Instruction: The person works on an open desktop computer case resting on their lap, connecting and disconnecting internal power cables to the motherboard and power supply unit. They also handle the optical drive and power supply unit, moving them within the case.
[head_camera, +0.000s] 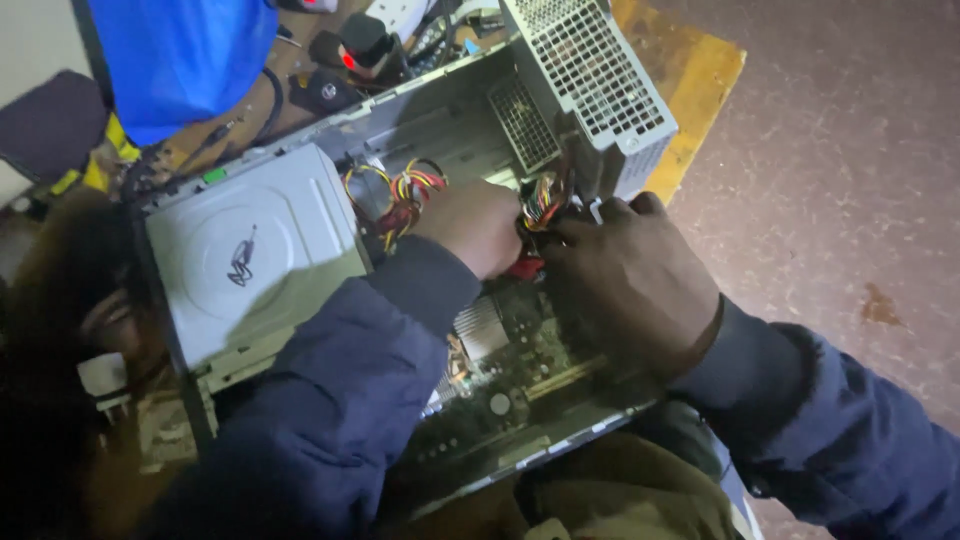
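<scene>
Fingers of the left hand (478, 228): curled shut around a bundle of coloured wires (543, 203), at the middle of the open computer case (300, 140). Fingers of the right hand (628, 278): bent down onto the same bundle from the near side, closed on it as far as the dim light shows; the two hands touch. Wire bundle: yellow, red and black strands, running up toward the perforated metal power supply box (590, 75), which sits tilted at the far right corner of the case and looks lifted partly out of its seat. Second loop of like wires (405, 190): loose, just left of the left hand. Disc drive (255, 250): grey, flat, in the left half of the case, in place. Green circuit board (510, 370): on the case floor beneath both forearms, with a finned cooling block (482, 325). Judged progress: cover already off, box shifted, wiring not yet freed from the board. Blue bag (180, 55): beyond the case's far left corner. Yellow board (690, 90): under the case, right side.
</scene>
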